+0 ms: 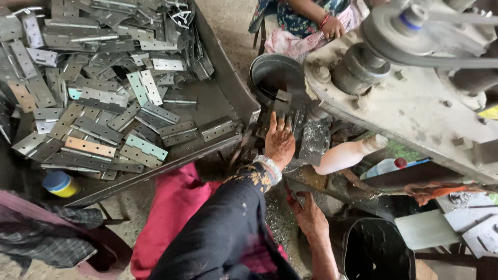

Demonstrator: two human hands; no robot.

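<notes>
Overhead, head view only. Left hand lies flat, fingers spread, pressing a dark metal piece at the foot of the press machine; nothing clamped. Right hand rests low on the gritty bench, grip hidden, cannot tell. Risk, as I judge it: fingers sit close under the machine's working part, so a slip could pinch them. Tray holds heaped hinges. Black bucket: contents unclear.
</notes>
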